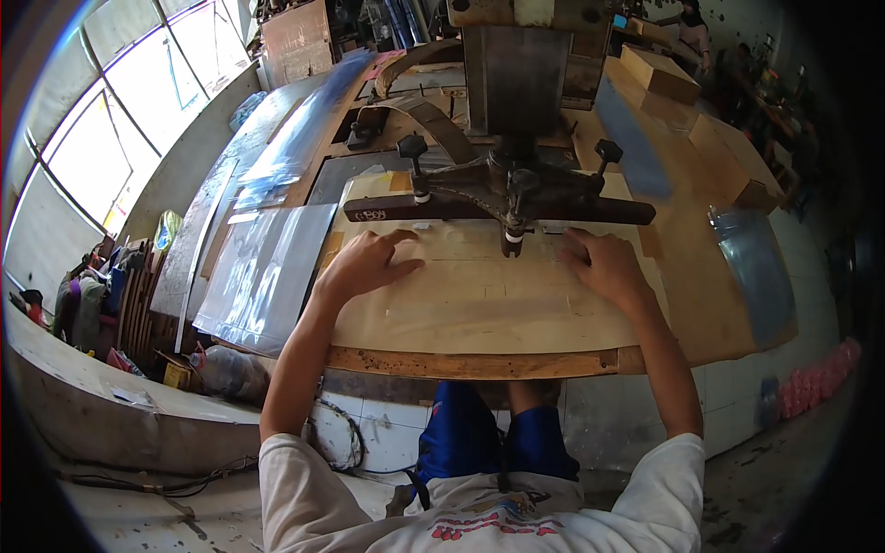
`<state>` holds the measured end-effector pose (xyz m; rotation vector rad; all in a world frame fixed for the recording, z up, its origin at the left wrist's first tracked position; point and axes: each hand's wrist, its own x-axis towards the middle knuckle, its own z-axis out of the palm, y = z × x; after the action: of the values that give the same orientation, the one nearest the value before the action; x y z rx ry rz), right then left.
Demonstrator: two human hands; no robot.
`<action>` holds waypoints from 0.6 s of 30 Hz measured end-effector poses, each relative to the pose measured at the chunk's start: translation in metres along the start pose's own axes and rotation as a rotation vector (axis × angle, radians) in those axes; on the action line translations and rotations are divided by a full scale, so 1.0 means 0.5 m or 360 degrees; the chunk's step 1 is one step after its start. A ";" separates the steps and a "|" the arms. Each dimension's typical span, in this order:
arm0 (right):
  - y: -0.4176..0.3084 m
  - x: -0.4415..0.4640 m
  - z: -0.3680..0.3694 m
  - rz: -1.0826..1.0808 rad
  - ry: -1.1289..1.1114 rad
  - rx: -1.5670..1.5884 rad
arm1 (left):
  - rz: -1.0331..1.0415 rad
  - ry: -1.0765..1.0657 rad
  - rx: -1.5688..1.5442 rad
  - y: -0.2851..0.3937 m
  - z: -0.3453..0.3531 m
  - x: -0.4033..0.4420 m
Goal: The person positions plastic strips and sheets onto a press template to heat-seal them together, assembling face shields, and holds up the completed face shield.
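Note:
A pale yellowish sheet [461, 318] with small cut marks covers the work board in front of me. My left hand [364, 265] rests on its left part, thumb and forefinger spread apart. Toward the sheet's right side is my right hand [604, 267], its thumb and fingers apart and its fingertips close to the press bar. The dark metal press bar [442, 206] spans the sheet just beyond both hands, hanging from a machine column with black knobs. Small pale pieces lie by the bar near each hand. Whether a clear film lies under my fingers I cannot tell.
Stacked clear plastic sheets [263, 267] lie at the left. Bluish plastic sheets [751, 267] and cardboard boxes [733, 161] are on the right table. A wooden edge [470, 363] borders the board nearest me. Another person [691, 37] is at the far right.

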<state>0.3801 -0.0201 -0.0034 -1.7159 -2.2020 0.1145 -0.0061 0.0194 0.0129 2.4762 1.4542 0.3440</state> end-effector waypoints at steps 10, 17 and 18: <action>-0.007 0.011 -0.001 0.0067 -0.0162 -0.0212 | -0.0115 0.0091 0.0153 0.000 0.028 0.001; 0.010 0.010 0.018 -0.0011 -0.0018 -0.0158 | -0.0184 0.0183 0.0342 0.018 0.038 0.003; 0.014 0.009 0.022 -0.0019 -0.0005 -0.0157 | -0.0205 0.0196 0.0397 0.021 0.041 0.004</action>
<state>0.3822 -0.0122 -0.0148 -1.7548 -2.2545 0.0058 0.0101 0.0143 -0.0030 2.5718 1.7971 0.3117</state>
